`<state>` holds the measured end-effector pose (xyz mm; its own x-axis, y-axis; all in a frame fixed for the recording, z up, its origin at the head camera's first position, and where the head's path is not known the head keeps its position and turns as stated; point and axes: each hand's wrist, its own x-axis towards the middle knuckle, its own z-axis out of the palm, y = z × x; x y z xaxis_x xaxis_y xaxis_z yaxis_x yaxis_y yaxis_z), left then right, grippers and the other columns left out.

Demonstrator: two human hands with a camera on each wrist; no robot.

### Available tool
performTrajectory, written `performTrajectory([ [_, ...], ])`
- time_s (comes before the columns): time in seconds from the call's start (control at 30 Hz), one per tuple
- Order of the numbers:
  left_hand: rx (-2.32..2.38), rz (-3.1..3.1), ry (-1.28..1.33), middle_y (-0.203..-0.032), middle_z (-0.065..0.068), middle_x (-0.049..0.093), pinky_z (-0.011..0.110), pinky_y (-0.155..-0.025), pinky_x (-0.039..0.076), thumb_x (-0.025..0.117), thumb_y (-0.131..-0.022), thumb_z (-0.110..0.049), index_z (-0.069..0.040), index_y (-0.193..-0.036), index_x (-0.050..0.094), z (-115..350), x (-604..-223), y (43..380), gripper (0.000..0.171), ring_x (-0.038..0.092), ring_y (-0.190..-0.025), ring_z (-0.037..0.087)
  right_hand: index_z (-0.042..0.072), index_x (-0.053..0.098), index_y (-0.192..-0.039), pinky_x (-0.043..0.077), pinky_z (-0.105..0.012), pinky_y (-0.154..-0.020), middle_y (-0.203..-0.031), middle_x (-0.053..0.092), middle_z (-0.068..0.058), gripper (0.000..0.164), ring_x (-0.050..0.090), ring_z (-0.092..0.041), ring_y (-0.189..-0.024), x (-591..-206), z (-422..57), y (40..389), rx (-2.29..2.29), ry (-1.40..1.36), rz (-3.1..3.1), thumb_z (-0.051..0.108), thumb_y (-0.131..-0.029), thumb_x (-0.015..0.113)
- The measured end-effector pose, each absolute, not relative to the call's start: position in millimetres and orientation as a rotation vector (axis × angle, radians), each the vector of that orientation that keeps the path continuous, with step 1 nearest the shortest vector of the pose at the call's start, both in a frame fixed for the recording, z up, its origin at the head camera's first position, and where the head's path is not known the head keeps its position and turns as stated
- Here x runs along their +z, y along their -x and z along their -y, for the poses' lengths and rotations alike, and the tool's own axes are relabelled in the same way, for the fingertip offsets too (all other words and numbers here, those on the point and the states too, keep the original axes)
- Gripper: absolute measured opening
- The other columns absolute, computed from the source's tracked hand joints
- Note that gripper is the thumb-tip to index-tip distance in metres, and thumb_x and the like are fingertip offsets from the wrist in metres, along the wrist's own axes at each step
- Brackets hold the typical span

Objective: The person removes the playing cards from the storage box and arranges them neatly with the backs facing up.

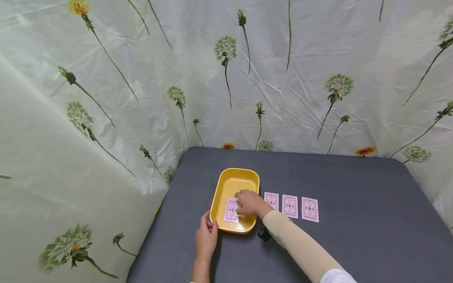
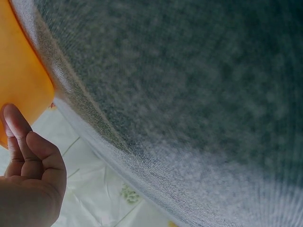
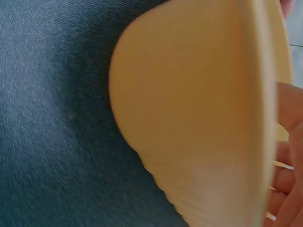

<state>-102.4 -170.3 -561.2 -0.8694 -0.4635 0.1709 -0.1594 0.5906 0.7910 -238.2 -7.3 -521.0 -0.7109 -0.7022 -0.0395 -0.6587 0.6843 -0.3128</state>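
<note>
A yellow tray (image 1: 217,196) stands on the dark grey surface. My left hand (image 1: 206,237) grips its near left corner, thumb on the near side and fingers along the left side; the left wrist view shows the fingers (image 2: 18,120) against the outer wall. Inside the tray, my right hand (image 1: 250,203) reaches over the right rim and holds a pink-patterned playing card (image 1: 231,211) by its right edge, low over the tray floor. The right wrist view has the tray wall (image 3: 189,94) in front, hiding part of the fingers (image 3: 289,106).
Three more playing cards, back side up, lie in a row right of the tray: one (image 1: 271,199) partly behind the right wrist, a middle one (image 1: 290,206) and a right one (image 1: 310,209). A floral cloth (image 1: 283,98) hangs behind the padded grey surface (image 1: 361,220).
</note>
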Motion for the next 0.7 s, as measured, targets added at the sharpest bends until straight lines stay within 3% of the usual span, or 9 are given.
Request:
performTrajectory([
  [0.13, -1.183, 2.461, -0.501, -0.068, -0.005, 0.048, 0.027, -0.053, 0.036, 0.064, -0.092, -0.009, -0.002, -0.126, 0.056, 171, -562, 102, 0.036, 0.043, -0.055, 0.007, 0.004, 0.064, -0.11, 0.047, -0.041, -0.085, -0.099, 0.063, -0.007, 0.049, 0.058, -0.024, -0.092, -531, 13, 236, -0.341, 1.061, -2.743, 0.036, -0.075, 0.076],
  [0.3, -1.177, 2.449, -0.489, -0.067, -0.005, 0.048, 0.028, -0.052, 0.036, 0.064, -0.091, -0.009, -0.001, -0.125, 0.057, 171, -562, 102, 0.035, 0.043, -0.054, 0.008, 0.003, 0.061, -0.124, 0.043, -0.047, -0.093, -0.116, 0.064, -0.01, 0.069, 0.057, -0.028, -0.107, -538, 17, 232, -0.289, 1.007, -2.744, 0.048, -0.074, 0.076],
  [0.7, -1.167, 2.435, -0.482, -0.067, -0.006, 0.049, 0.028, -0.052, 0.038, 0.064, -0.091, -0.009, -0.001, -0.124, 0.057, 171, -564, 102, 0.035, 0.045, -0.055, 0.007, 0.004, 0.057, -0.131, 0.04, -0.046, -0.098, -0.121, 0.061, -0.011, 0.081, 0.055, -0.028, -0.11, -538, 24, 225, -0.236, 0.996, -2.738, 0.052, -0.07, 0.08],
])
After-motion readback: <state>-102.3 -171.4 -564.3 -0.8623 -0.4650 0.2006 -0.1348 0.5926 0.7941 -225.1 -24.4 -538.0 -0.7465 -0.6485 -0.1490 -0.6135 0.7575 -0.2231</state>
